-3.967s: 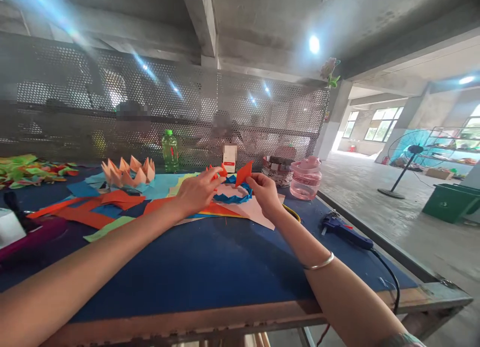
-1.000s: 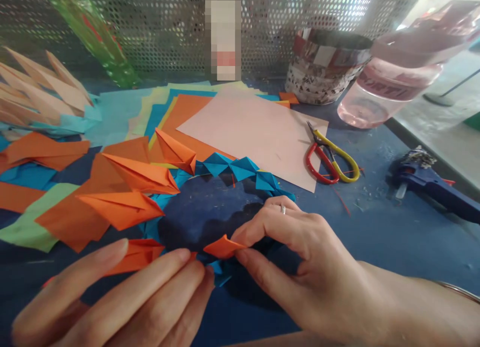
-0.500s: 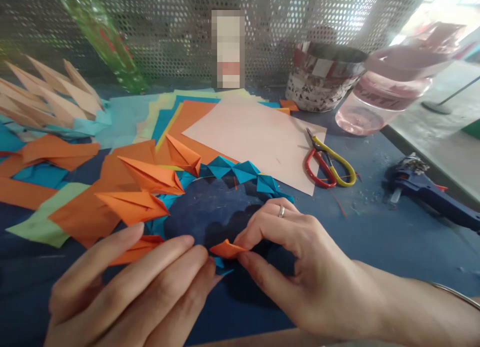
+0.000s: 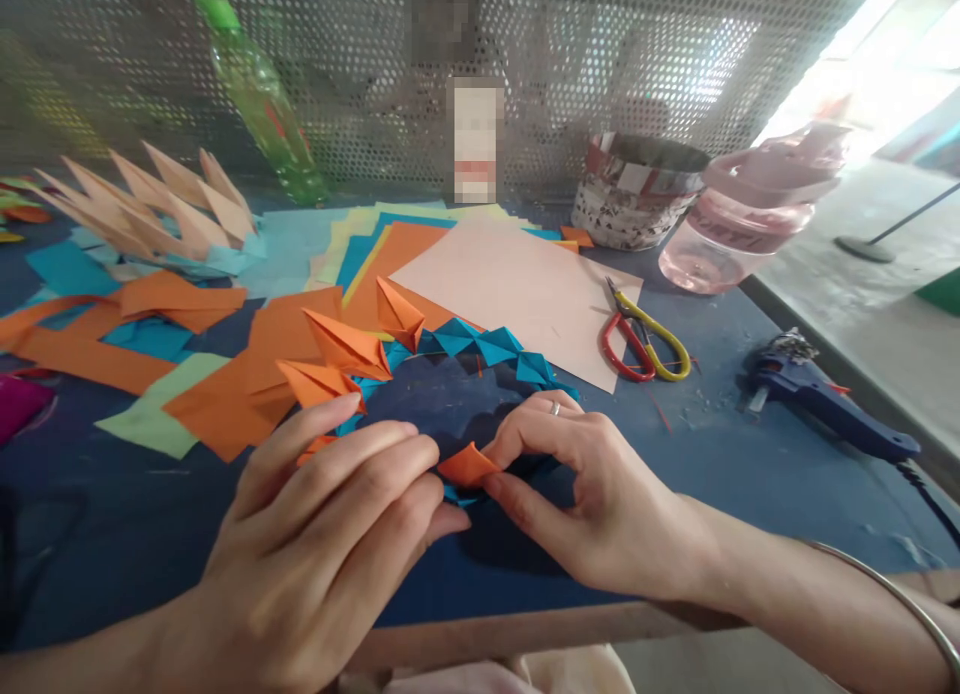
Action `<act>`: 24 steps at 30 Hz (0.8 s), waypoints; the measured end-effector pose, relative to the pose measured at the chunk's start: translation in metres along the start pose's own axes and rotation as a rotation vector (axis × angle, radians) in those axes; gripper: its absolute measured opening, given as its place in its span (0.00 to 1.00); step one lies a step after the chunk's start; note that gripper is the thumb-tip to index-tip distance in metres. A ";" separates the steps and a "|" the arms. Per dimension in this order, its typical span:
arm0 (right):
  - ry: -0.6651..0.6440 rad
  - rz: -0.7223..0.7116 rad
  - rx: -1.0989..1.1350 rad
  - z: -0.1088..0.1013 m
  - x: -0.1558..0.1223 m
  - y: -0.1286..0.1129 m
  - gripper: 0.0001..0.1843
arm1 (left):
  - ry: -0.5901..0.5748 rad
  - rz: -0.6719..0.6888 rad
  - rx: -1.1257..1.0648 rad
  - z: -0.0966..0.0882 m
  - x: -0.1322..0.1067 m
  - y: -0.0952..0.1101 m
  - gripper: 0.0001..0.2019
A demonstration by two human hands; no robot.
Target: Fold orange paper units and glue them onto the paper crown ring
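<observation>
A ring of folded blue paper (image 4: 499,346) lies in front of me, with orange folded paper points (image 4: 346,346) standing along its left side. At its near edge, my right hand (image 4: 600,489) pinches the tip of a small orange folded paper piece (image 4: 466,466) between thumb and index finger. My left hand (image 4: 337,514) closes over the near-left part of the ring, fingers above and thumb below. Its fingertips reach the left end of the orange piece and hide the paper beneath them. A bit of blue shows under the orange piece.
Scissors (image 4: 646,339) rest partly on stacked coloured paper (image 4: 517,284). A glue gun (image 4: 832,399) lies at right. Behind are a pink bottle (image 4: 739,224), a paper-covered pot (image 4: 630,199) and a green bottle (image 4: 262,104). A spiky paper ring (image 4: 176,214) and orange scraps (image 4: 90,349) are at left.
The view has shifted, bringing the table's near edge further into the picture. The orange piece now stands tilted up more between my hands. Both hands keep their hold.
</observation>
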State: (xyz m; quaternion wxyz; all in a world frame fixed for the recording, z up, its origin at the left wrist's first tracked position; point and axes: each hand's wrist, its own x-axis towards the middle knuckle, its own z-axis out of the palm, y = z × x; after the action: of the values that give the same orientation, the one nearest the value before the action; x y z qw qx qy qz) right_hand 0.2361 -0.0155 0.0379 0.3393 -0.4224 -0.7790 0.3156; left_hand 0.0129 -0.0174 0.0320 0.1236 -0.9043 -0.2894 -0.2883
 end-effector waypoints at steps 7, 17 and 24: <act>0.004 -0.009 -0.014 0.000 -0.001 0.000 0.03 | 0.050 -0.017 0.054 -0.002 0.007 0.004 0.05; 0.013 -0.042 -0.019 0.002 -0.001 0.004 0.02 | 0.106 -0.022 0.071 0.001 0.012 0.001 0.03; 0.003 -0.042 -0.006 0.003 -0.002 0.003 0.02 | 0.113 0.000 0.074 0.000 0.015 0.001 0.03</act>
State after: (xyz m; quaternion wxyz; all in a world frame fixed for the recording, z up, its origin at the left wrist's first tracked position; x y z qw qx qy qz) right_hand 0.2361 -0.0159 0.0335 0.3458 -0.4074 -0.7881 0.3054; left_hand 0.0234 -0.0110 0.0406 0.1729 -0.8814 -0.2925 -0.3281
